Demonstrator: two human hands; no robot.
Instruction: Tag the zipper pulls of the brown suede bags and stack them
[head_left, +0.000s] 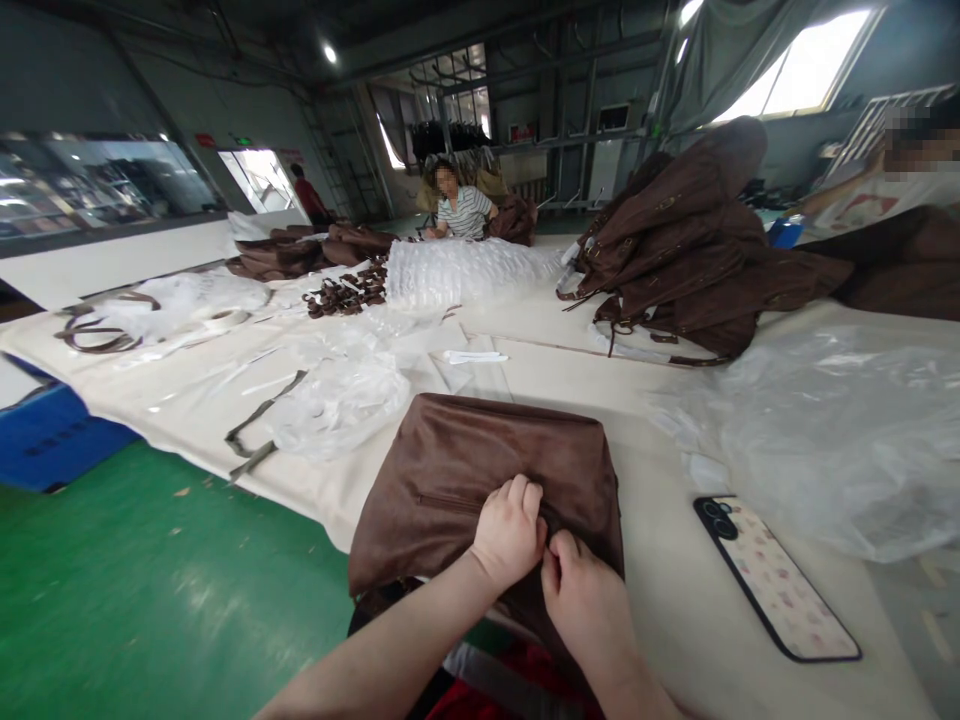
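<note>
Two bare forearms (412, 640) slant up from the bottom of my view and converge on the brown bag (442, 450). I have the left hand (510, 528) across its face, knuckles up, fingers curled under beside the end of a slit (450, 502). Just beside it, the right hand (589, 595) is bent inward, thumb against forefinger. Both are drawn narrow and grip the bag at one spot; which bit the fingertips pinch I cannot tell.

The bag lies flat at the table's (652, 640) near side, its lower left overhanging the edge, with green floor (172, 600) below. For room, I read a strip of pale cloth between bag and phone (787, 580) on the right; past the phone, crumpled plastic (847, 440) spreads to the border of my view. Leftward, the table edge runs diagonally away from the bag.

Counting: one bag under my hands, one phone, two olive straps (253, 463) near the left edge, one blue crate (60, 435) on the floor, one bubble-wrap bundle (472, 272) across the table. Brown bags in the right-hand pile (697, 250) overlap too much to number. I make out three other people, one in stripes (465, 212) facing me.
</note>
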